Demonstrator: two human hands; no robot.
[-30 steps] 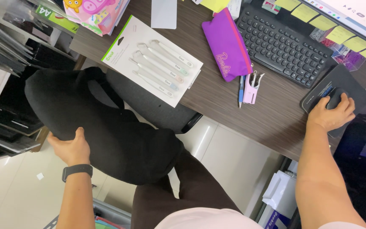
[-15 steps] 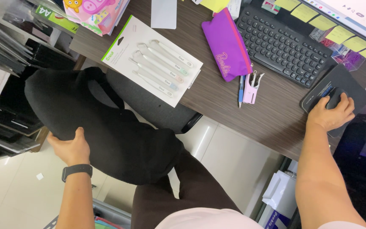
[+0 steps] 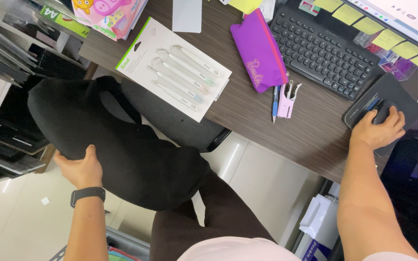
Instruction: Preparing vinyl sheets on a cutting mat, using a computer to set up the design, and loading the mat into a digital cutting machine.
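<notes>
Broadly, we find nothing has shifted against the two earlier views: both hands and every item on the desk sit where they sat a second ago. Our left hand (image 3: 79, 169) grips the lower edge of the black bag (image 3: 117, 145), fingers tucked under the cloth and thumb on top; the bag lies across our lap and partly over the grey chair seat (image 3: 180, 126), its strap looped up toward the desk (image 3: 247, 116). Our right hand (image 3: 378, 129) is curled loosely over the mouse (image 3: 382, 112) on the dark pad (image 3: 388, 92) at the desk's right end, palm down, fingers bent around it. Between the two hands we note a white pack of tools (image 3: 175, 72) overhanging the desk edge just above the bag, a purple pouch (image 3: 260, 50), a blue pen (image 3: 274, 102) with a lilac clip tool (image 3: 287, 99) beside it, and a black keyboard (image 3: 322, 50). We judge the work to be at a standstill: bag held, not lifted; mouse covered, no sign of travel.
</notes>
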